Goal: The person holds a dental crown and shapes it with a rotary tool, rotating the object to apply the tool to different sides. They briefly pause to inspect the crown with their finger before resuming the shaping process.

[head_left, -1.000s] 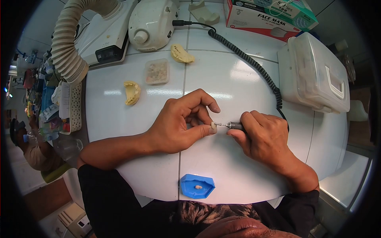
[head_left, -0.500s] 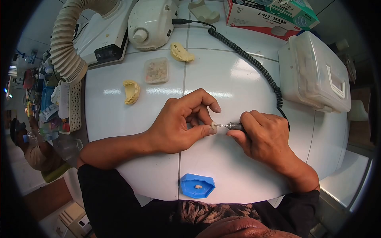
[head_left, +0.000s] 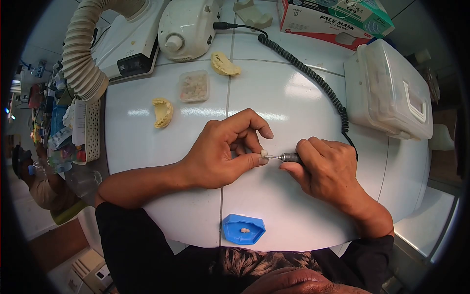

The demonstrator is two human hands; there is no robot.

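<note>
Between the thumb and a fingertip of my left hand [head_left: 220, 153] is a small cream-coloured piece like an artificial tooth [head_left: 264, 153]. My left index finger arches above it, apart from the piece. My right hand [head_left: 325, 166] is closed around a dental handpiece [head_left: 291, 157], whose thin bur [head_left: 274, 157] points left and meets the piece. Much of the handpiece is hidden under my fingers. Nearer my body, a blue tray [head_left: 231, 238] carries a small pinkish piece [head_left: 245, 230].
Two yellow dental casts [head_left: 163, 113] [head_left: 225, 64] lie beyond my hands, beside a clear box [head_left: 193, 100] of small tooth-like pieces. A coiled cord [head_left: 313, 76] runs from the control unit [head_left: 188, 32]. A suction hose [head_left: 81, 59], mask box [head_left: 323, 24] and lidded case [head_left: 387, 90] border the table.
The small piece has turned slightly in my left fingertips, and the bur now meets it a little lower. Both hands stay almost in place.
</note>
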